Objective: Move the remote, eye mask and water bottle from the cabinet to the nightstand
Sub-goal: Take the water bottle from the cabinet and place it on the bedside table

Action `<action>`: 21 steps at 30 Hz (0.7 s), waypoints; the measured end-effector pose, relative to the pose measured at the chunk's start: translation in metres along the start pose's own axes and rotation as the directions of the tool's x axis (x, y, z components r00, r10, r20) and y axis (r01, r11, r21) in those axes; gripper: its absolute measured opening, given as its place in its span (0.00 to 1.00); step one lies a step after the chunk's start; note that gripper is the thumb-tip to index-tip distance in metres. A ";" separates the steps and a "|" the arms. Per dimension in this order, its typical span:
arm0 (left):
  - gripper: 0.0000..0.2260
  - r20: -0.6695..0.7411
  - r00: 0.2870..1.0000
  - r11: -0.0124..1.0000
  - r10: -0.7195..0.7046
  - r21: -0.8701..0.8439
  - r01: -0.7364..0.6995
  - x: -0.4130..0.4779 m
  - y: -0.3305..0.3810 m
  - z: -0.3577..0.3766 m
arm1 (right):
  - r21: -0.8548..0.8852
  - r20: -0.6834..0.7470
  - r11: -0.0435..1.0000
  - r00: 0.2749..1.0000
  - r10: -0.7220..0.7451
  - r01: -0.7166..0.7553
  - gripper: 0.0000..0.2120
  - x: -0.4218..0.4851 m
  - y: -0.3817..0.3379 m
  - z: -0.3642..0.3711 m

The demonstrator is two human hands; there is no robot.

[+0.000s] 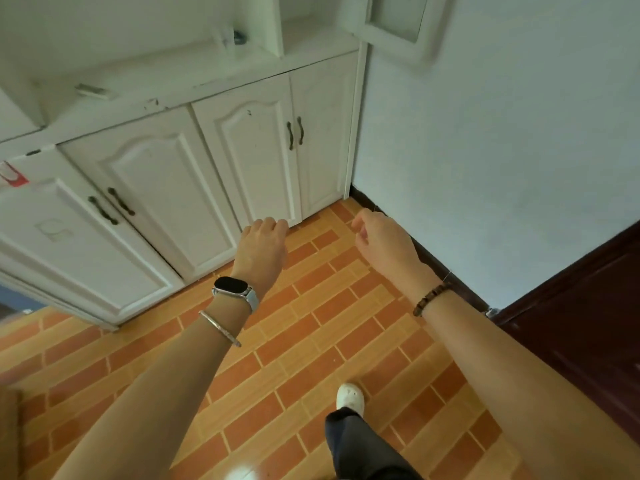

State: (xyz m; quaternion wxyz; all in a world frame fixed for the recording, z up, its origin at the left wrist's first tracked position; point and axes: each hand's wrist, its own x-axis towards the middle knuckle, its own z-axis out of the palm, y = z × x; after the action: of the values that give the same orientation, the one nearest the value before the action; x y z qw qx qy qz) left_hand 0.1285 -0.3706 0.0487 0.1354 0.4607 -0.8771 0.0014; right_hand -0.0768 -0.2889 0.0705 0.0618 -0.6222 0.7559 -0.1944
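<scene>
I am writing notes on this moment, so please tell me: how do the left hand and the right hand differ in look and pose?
The left hand shows its back, fingers curled down; the right hand is turned sideways, fingers loosely bent. The left wrist carries a smartwatch and a metal bangle; the right wrist carries only a beaded bracelet. The left hand is in front of the cabinet doors; the right is nearer the wall. Both are bare and hold nothing.

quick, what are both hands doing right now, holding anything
Left hand: empty, fingers curled loosely down, held out toward the cabinet.
Right hand: empty, loosely half-closed, holding nothing.
</scene>
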 end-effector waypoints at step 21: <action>0.11 -0.071 0.996 0.999 -0.048 -0.001 0.048 0.269 -0.006 0.039 | 0.044 -0.009 0.998 0.999 0.043 -0.043 0.09 0.249 0.112 -0.013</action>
State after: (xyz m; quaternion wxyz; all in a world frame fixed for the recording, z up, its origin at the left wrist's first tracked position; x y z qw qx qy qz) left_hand -0.0203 -0.5959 0.0748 0.1662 0.4816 -0.8604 0.0146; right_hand -0.2388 -0.5095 0.0782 0.0756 -0.6033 0.7649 -0.2127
